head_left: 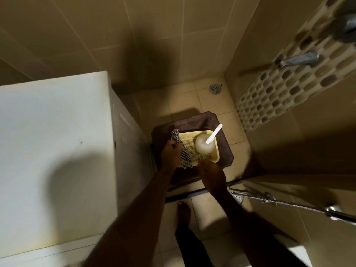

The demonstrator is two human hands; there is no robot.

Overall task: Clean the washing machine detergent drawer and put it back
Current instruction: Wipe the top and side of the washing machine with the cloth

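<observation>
You are not seeing any readable text, label, brand, number or sign anywhere in this head view. The white washing machine (54, 151) is showing only a plain top and side with no lettering you can make out. The yellow tray (215, 157), the checked cloth (185, 153), the brown stool (225, 149) and the tiled wall (154, 35) are likewise carrying no print or markings that can be read.

left: washing machine (57, 151) blocks | right: tiled wall (289, 132) | ahead: bare floor (185, 101) open
</observation>
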